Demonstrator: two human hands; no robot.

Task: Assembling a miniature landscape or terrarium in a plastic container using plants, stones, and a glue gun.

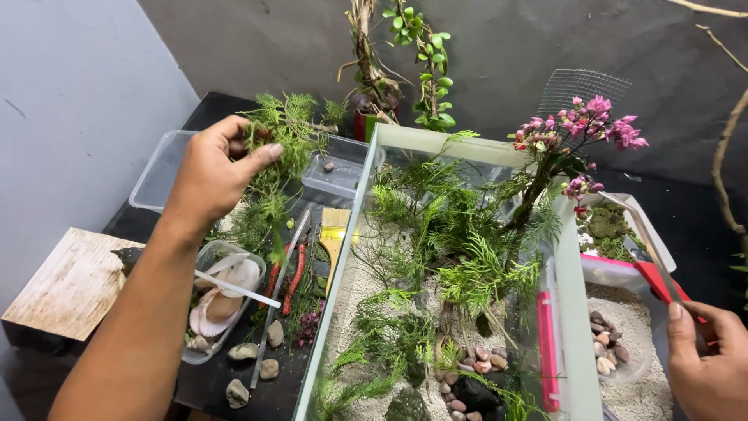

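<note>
- The glass tank (467, 296) is open at the top, so a hand can come down into it from above.
- Inside the tank, feathery green sprigs (436, 257) crowd the middle; bare white sand (354, 288) along the tank's left wall leaves a narrow lane.
- A pink-flowered branch (584, 132) arches over the tank's far right corner and blocks entry there.
- Left of the tank, a paintbrush (333, 234), red-handled tool (296, 277), shell tub (222, 300) and loose stones (257, 359) clutter the black table (210, 398).
- Right of the tank, a gravel tub (623, 343) stands just beside the wall.

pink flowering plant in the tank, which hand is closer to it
Right. The right hand holds long tweezers below the pink flowering plant; the left hand grips a green sprig beyond the tank's other side.
</note>
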